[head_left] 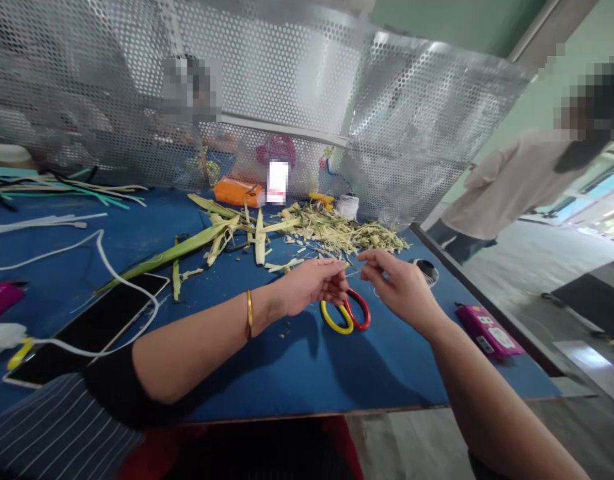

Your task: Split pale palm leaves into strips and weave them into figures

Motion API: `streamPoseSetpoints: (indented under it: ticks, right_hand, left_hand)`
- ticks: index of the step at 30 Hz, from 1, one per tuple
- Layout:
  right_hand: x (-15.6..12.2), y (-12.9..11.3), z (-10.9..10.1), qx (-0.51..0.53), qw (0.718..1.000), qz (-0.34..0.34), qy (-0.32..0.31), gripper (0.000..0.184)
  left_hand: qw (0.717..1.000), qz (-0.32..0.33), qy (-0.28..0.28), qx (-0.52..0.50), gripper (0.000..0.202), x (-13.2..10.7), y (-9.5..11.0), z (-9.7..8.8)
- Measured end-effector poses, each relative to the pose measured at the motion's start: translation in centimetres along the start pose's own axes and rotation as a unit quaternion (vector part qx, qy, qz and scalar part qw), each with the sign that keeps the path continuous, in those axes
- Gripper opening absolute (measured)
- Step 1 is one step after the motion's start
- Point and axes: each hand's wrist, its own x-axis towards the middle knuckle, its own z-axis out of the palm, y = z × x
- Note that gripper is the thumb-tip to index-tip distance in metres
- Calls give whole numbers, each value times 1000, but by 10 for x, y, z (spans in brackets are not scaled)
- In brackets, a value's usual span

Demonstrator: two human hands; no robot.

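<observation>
you seem to be at a fine handling step, judging by the way both hands meet above the middle of the surface [287,373], near the far pile of shreds [331,230]. the fingers of your left hand [319,287] are pinched on a small pale piece [345,265], and a thin strand [354,273] runs from there toward your right hand [399,283]; its fingers are curled close to the strand's right end, but you cannot tell here whether they grip it. the next move would call for a light, steady pinch and an even pull, as the strand looks easy to snap or lose. just below your hands lie the scissors [367,313], handles toward you, blades hidden. a long leaf [181,250] lies to the left, well apart from your hands. as for containers, the purple pack [489,330] on the right and the orange pack [237,192] on the far side show nothing of what they hold. the white object [347,207] behind the shreds may be a cup or a roll; its inside is hidden. a dark spool [427,270] sits just beyond your right hand.
</observation>
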Motion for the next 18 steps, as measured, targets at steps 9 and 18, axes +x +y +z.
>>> streamPoseSetpoints:
  ticks: [9,18]
  right_hand:
    - [-34,-1,49,-136,982,96,-92,24]
    - [-46,1,39,-122,960,162,-191,58]
  left_hand:
    - [993,16,111,33,23,-17,6,-27]
    - [990,0,135,32,24,-18,1,-28]
